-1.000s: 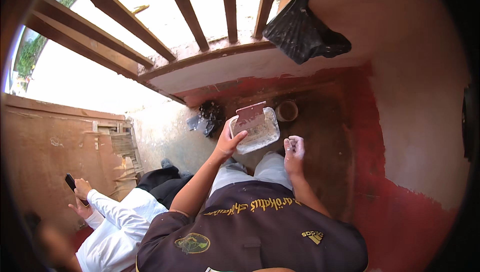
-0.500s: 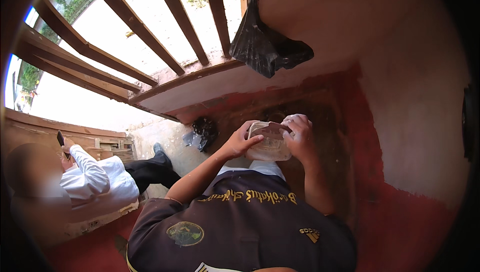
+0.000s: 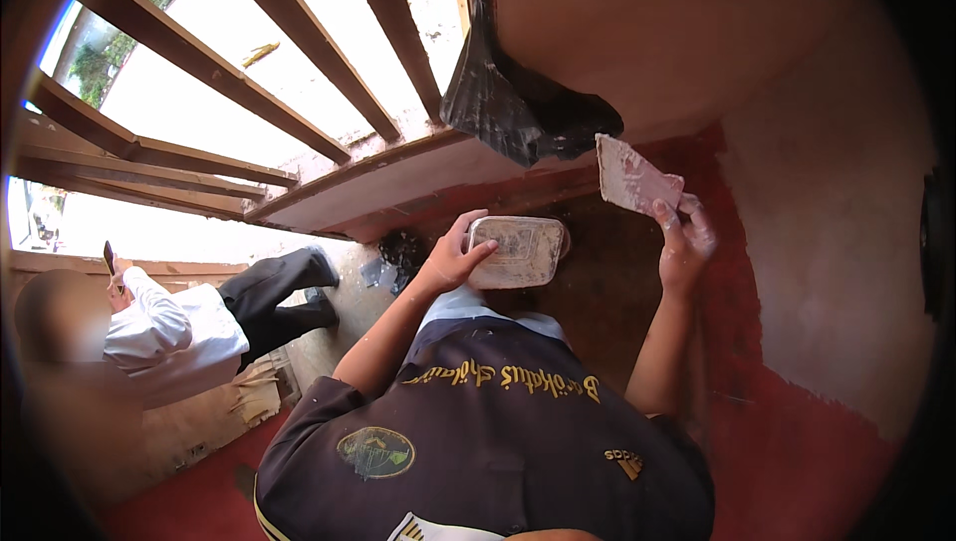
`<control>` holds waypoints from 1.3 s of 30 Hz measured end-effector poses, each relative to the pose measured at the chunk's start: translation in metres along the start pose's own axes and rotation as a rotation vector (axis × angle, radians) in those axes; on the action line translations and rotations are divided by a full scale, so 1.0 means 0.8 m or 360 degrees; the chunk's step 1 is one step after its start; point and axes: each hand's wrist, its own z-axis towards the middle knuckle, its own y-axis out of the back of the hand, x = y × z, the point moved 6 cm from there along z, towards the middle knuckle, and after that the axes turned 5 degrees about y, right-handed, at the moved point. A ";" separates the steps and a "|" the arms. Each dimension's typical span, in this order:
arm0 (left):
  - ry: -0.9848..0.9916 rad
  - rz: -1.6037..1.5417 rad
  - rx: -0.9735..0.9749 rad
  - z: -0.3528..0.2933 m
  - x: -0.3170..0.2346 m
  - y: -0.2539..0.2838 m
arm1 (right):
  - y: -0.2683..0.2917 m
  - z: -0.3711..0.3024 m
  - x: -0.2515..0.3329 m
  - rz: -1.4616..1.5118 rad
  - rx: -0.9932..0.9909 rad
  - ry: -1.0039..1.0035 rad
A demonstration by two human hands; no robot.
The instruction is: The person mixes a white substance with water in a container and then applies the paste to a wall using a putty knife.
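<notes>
the left hand (image 3: 453,260) grips a shallow pale tub (image 3: 525,254) at its left edge, thumb lying across it; the right hand (image 3: 688,250) pinches a smeared flat spreader (image 3: 633,178) by its lower right corner, well apart from the tub

It's shot from the head, pretty close — fisheye's aimed down, dark shirt (image 3: 458,421) at 6 o'clock, wooden bars (image 3: 309,38) at 11.

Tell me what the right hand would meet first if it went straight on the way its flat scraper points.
With the flat scraper leading, the right hand would probably meet the black plastic bag first, though depth is unclear.
</notes>
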 end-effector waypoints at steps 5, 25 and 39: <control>-0.0021 -0.0287 -0.0016 0.030 -0.002 0.060 | -0.100 0.081 0.011 -0.0344 0.0167 0.0246; 0.0136 -0.0335 0.0089 0.078 0.043 0.214 | -0.220 0.133 -0.115 -0.1302 0.0382 0.0018; 0.0157 -0.0302 0.0131 0.098 0.075 0.195 | -0.242 0.132 -0.175 -0.1277 0.0883 -0.0290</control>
